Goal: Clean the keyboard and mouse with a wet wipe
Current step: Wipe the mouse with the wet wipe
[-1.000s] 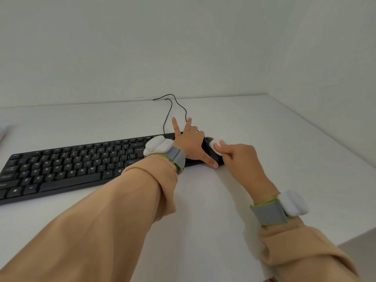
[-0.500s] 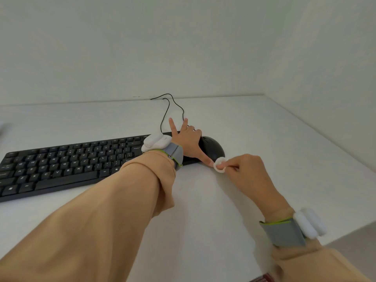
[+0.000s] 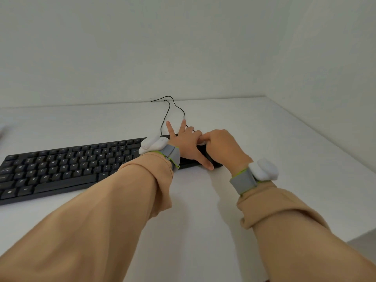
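Cables: 2 thin black leads (image 3: 168, 112) ran from behind the hands toward 12 o'clock, up to the wall.
Wristbands: grey strap w/ white module on each wrist, left (image 3: 173, 154) and right (image 3: 243, 181); tan sleeves below both.
In the way: both hands covered most of the mouse (image 3: 206, 153), so only dark strips showed betw. and under them. L forearm crossed the keyboard's right end, hiding keys there.
Keyboard (image 3: 61, 167): black, flat on the table, at 9 o'clock of the hands.
Mouse: black, just off the keyboard's 3 o'clock end; touching or not, couldn't tell.
Left hand (image 3: 186, 142): fingers spread wide, 2 pointing to 12 o'clock, thumb stretched to 5 o'clock along the mouse.
Right hand (image 3: 221, 145): fingers curled, pinching a small white wet wipe (image 3: 201, 142) on the mouse top; wipe mostly hidden.
Table (image 3: 264, 139): white, matte.
Room: plain white walls met in a corner at 1 o'clock.
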Available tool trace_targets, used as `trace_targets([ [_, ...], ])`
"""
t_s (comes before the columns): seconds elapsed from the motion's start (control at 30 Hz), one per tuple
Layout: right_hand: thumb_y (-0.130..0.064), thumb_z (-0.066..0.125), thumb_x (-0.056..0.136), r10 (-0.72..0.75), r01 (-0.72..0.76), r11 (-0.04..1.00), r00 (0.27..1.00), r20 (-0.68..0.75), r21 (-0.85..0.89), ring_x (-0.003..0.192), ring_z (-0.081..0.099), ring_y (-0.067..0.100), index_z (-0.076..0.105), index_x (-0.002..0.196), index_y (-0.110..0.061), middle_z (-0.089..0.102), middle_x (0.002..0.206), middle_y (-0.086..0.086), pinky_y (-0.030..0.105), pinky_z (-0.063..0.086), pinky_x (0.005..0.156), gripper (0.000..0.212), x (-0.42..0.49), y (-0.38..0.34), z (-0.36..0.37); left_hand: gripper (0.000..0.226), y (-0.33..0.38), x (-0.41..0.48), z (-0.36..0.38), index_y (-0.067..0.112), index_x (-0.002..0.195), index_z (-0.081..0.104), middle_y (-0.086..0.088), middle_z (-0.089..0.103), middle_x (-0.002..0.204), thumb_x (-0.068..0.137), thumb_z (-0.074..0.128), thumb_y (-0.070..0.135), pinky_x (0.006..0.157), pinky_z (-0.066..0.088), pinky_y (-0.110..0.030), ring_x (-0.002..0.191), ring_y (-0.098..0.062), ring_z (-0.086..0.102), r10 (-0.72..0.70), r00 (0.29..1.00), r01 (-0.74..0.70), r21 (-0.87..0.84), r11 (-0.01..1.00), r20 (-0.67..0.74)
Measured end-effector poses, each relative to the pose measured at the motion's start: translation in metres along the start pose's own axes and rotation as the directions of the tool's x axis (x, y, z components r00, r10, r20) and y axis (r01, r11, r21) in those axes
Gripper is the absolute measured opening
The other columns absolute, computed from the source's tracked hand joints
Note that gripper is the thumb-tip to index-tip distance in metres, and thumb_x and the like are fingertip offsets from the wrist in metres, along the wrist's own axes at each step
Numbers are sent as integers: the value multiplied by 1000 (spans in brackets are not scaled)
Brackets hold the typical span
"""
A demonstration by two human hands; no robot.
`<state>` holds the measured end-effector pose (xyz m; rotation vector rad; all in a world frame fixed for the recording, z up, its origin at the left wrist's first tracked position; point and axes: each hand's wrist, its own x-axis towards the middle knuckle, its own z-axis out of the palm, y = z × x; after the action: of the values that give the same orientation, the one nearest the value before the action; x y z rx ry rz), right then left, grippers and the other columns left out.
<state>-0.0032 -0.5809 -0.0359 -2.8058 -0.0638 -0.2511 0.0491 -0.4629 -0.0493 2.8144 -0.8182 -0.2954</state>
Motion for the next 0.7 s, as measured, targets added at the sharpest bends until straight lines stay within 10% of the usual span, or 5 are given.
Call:
trace_targets([
  [0.37, -11, 50, 83, -243, 234, 964, 968, -57, -123, 74, 62, 25, 72, 100, -20, 71, 100, -1, 29, 42, 61, 30, -30, 5, 6, 103, 0, 4, 1, 20, 144, 29, -7, 12, 158, 62, 71, 66, 96, -29, -66, 144, -26, -22, -2, 1000, 2, 32, 999, -2],
  [0.7, 0, 46, 86, -175, 178, 984, 980, -92, 23, 124, 51, 30, 61, 123, -17, 54, 137, 4, 46, 47, 93, 43, -70, 8, 7, 100, 4, -5, 0, 24, 142, 33, -4, 18, 157, 61, 69, 71, 97, -29, -64, 145, -25, -20, -19, 1000, 19, -1, 1000, 9],
])
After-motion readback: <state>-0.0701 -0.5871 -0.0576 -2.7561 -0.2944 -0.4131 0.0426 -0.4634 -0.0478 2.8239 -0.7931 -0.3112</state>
